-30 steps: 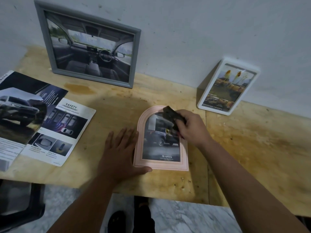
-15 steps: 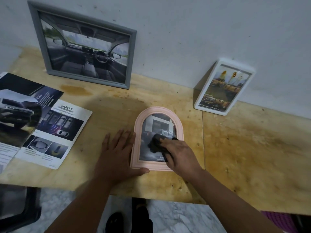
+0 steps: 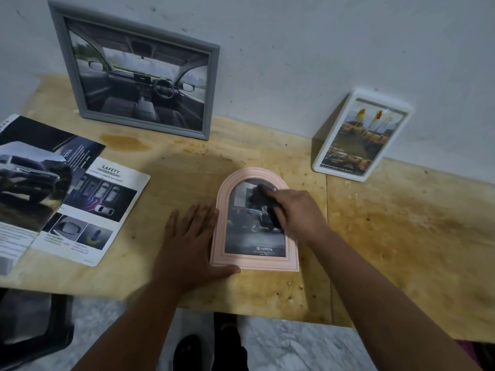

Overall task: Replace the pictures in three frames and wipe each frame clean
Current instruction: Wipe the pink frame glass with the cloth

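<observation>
Left hand (image 3: 187, 247) flat on wooden table (image 3: 401, 236), fingers spread, holding nothing, thumb along bottom edge of pink arched frame (image 3: 235, 261). Frame lies flat, long axis toward wall, arch pointing away. Right hand (image 3: 297, 212) closed on dark cloth (image 3: 261, 198) against upper glass. Farther back, grey frame (image 3: 211, 89) and white frame (image 3: 401, 113) lean on wall.

The right hand (image 3: 297, 215) and dark cloth (image 3: 261, 200) are motion-blurred, hiding the pink frame's (image 3: 219, 226) upper right.

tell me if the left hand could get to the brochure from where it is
Probably yes: the left hand lies flat beside the pink frame, holding nothing, and only bare table separates it from the brochure.
</observation>
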Available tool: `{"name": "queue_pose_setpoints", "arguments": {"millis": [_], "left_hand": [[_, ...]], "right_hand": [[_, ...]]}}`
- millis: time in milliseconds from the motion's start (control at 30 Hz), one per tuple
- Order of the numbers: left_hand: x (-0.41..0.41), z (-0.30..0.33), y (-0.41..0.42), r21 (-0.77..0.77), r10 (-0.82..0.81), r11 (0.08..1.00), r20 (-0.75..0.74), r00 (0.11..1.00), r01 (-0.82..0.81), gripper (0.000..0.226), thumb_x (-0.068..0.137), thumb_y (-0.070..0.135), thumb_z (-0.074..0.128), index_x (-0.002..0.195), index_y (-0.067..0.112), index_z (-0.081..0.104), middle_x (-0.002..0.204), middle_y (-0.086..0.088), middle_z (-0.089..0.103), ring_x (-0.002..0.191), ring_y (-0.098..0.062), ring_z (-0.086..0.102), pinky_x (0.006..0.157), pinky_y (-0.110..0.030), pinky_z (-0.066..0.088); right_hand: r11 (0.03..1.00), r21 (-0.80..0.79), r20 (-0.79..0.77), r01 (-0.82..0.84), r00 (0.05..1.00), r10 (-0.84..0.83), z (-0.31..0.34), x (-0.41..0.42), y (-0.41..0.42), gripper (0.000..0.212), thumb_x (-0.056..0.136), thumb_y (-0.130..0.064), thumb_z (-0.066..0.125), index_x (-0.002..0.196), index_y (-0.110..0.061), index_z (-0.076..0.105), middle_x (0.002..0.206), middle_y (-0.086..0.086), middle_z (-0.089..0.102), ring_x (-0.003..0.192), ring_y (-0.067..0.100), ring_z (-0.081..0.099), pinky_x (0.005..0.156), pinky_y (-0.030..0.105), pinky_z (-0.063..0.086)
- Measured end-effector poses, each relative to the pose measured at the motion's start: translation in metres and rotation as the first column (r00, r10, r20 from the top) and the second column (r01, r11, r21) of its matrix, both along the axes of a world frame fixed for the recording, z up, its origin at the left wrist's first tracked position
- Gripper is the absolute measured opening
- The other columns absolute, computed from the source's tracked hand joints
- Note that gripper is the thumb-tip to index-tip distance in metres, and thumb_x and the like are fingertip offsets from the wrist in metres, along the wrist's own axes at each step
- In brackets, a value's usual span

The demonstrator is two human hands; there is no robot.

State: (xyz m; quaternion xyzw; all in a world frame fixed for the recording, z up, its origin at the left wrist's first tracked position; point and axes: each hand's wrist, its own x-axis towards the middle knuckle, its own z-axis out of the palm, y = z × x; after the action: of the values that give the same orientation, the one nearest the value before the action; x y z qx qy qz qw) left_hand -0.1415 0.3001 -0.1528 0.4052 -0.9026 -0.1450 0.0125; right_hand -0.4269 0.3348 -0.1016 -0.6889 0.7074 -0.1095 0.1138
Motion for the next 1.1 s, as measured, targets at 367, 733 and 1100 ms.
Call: {"name": "queue_pose_setpoints", "arguments": {"millis": [367,733,1100], "left_hand": [[0.000,-0.001,0.001,0.001,-0.001,1.000,-0.001,1.000,0.001,0.132,0.065,0.104,0.036,0.160,0.014,0.031,0.167,-0.009,0.030,0.157,-0.029,0.019,0.123,-0.063,0.014],[-0.001,0.000,0.001,-0.017,0.012,1.000,0.005,1.000,-0.012,0.131,0.064,0.105,0.038,0.160,0.017,0.033,0.168,-0.005,0.029,0.158,-0.026,0.018,0.123,-0.062,0.013],[0.000,0.001,0.001,-0.003,0.007,1.000,0.028,1.000,-0.007,0.128,0.066,0.104,0.035,0.160,0.016,0.033,0.167,-0.007,0.030,0.157,-0.027,0.019,0.123,-0.063,0.014]], "right_hand": [[0.990,-0.031,0.197,-0.139,0.970,0.142,-0.011,0.044,0.097,0.039,0.088,-0.013,0.060,0.125,-0.021,0.067,0.108,-0.008,0.069,0.098,0.010,0.058,0.082,0.033,0.042],[0.999,0.017,-0.097,0.030,0.995,-0.028,-0.008,0.007,-0.020,0.034,0.093,-0.021,0.059,0.126,-0.022,0.066,0.113,0.003,0.071,0.101,0.030,0.060,0.082,0.045,0.049],[0.989,0.131,0.313,-0.065,0.949,0.021,0.002,0.054,0.031,0.034,0.095,-0.020,0.054,0.126,-0.020,0.067,0.116,0.000,0.071,0.103,0.021,0.066,0.081,0.039,0.056]]}}
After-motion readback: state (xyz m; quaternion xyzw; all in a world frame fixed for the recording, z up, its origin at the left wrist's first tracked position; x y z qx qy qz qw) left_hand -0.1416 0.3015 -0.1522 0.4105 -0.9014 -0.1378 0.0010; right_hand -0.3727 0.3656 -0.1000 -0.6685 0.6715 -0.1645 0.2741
